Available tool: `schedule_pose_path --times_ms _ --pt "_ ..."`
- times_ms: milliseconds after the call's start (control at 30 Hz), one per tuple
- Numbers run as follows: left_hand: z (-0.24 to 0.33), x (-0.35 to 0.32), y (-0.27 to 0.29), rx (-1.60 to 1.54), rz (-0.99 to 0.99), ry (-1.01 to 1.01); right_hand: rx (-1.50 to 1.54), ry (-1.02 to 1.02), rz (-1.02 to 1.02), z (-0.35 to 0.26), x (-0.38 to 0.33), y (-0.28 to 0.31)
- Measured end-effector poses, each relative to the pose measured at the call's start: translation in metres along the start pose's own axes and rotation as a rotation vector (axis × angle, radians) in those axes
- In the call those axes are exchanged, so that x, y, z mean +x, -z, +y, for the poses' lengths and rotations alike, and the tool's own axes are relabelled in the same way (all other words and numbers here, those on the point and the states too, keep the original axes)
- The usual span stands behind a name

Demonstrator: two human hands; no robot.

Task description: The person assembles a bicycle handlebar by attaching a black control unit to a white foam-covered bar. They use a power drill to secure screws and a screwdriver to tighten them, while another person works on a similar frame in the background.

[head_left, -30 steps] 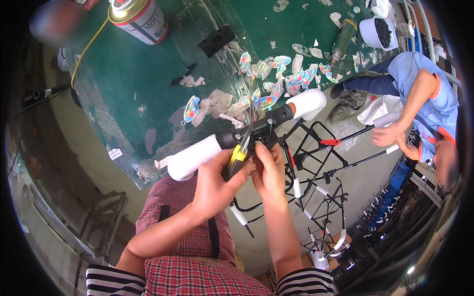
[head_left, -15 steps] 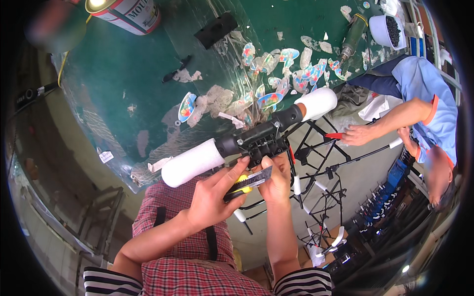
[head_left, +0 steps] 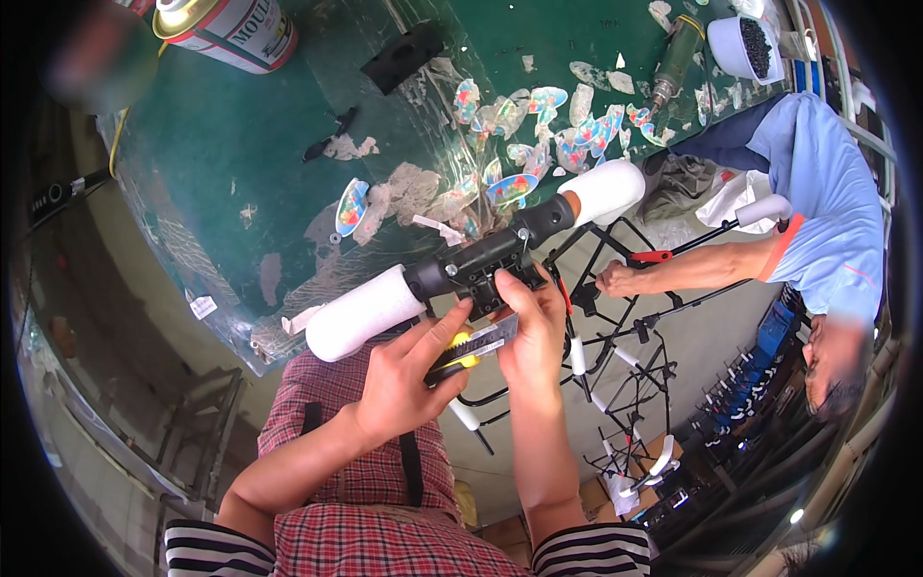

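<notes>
A black handlebar (head_left: 481, 260) with white foam-wrapped grips at both ends lies slanted in front of me, over the edge of a green table (head_left: 240, 144). My right hand (head_left: 529, 332) grips the black clamp at the bar's middle from below. My left hand (head_left: 409, 380) holds a yellow-and-black utility knife (head_left: 471, 344), its metal blade end pointing at the clamp beside my right fingers.
A spray can (head_left: 231, 29) stands at the table's far left. Colourful sticker scraps (head_left: 519, 125), a small bottle and a white bowl (head_left: 750, 43) lie on the table. At the right, a person in blue (head_left: 817, 192) handles black metal frames (head_left: 625, 365).
The handlebar and both my hands have stayed together while the view shifted slightly. My left hand brought the knife closer under the clamp.
</notes>
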State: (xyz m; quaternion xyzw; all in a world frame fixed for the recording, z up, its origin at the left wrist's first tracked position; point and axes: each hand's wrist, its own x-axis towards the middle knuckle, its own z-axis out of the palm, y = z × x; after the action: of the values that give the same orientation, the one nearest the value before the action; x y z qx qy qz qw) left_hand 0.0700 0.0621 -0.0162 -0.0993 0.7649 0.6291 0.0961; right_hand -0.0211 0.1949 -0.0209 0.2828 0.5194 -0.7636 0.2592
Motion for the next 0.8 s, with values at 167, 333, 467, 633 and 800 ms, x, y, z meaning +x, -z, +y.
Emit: schedule_pose_path --times_ms 167,333,467,633,800 --pt "0.006 0.001 0.006 0.005 -0.035 0.023 -0.031 -0.067 0.026 -0.004 0.003 0.0" --pt "0.027 0.006 0.025 0.032 -0.007 0.005 -0.07 -0.143 0.036 -0.017 0.005 -0.001" --pt "0.048 0.051 0.066 0.28 0.102 -0.005 -0.147 -0.248 0.044 -0.024 0.01 0.006" --pt "0.005 0.09 0.101 0.621 0.117 0.036 -0.242 -0.175 0.059 -0.028 0.007 -0.006" --pt "-0.002 0.087 0.101 0.892 0.237 -0.192 -0.283 -0.14 0.095 -0.026 0.006 -0.006"
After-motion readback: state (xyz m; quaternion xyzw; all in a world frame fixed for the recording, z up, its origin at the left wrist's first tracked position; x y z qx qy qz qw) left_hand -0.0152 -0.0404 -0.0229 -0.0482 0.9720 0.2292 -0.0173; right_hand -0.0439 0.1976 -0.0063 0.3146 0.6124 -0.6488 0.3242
